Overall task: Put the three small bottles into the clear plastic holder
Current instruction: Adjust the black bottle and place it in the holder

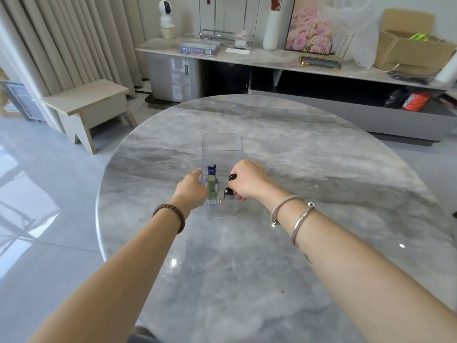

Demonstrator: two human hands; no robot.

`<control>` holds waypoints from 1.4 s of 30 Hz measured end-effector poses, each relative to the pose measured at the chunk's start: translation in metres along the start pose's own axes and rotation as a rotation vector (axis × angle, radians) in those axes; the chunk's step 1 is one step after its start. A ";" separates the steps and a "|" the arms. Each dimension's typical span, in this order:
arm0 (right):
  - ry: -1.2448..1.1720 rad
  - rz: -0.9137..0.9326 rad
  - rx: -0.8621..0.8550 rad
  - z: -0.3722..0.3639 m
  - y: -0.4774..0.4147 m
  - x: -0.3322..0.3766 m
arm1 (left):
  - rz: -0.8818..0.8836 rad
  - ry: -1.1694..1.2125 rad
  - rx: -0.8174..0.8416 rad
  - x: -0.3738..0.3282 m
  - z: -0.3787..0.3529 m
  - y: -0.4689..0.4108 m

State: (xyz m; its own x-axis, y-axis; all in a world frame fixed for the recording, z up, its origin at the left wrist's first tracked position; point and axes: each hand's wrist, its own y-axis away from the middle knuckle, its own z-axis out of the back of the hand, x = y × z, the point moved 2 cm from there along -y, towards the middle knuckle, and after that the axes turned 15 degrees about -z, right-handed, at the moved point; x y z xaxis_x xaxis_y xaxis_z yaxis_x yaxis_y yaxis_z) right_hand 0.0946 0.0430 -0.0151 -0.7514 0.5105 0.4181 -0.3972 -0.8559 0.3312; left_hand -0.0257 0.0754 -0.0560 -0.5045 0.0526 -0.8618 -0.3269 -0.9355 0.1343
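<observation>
head view: clear plastic holder (221, 149) on marble table (309, 174). green bottle (212, 186) and blue bottle (212, 170) stand inside it. right hand (247, 183) pinches black bottle (229, 188) over the holder's front section. left hand (191, 188) cups holder's left wall, fingers hidden.

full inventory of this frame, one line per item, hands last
clear plastic holder: 1, transparent, table centre
green-capped bottle: 1, green, in holder, left
blue-capped bottle: 1, blue, in holder, behind the green one
black bottle: 1, black, in holder, right
table: 1, grey marble, round, foreground
stool: 1, beige, floor, left
sideboard: 1, grey, far wall
security camera: 1, white, sideboard left
white vase: 1, sideboard centre
cardboard box: 1, brown, sideboard right
left hand: braided brown bracelet, against holder's left side
right hand: silver bangles, gripping black bottle's cap
</observation>
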 end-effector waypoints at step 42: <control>0.295 0.142 -0.308 -0.003 0.006 -0.011 | -0.033 0.095 0.042 -0.005 -0.015 -0.004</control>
State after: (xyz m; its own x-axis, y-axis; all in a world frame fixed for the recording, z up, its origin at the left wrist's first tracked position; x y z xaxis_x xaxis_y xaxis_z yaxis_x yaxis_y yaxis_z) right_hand 0.0991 0.0316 -0.0204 -0.9102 0.3789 0.1674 -0.3840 -0.9233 0.0018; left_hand -0.0103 0.0733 -0.0594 -0.4154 0.0478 -0.9084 -0.3762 -0.9182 0.1237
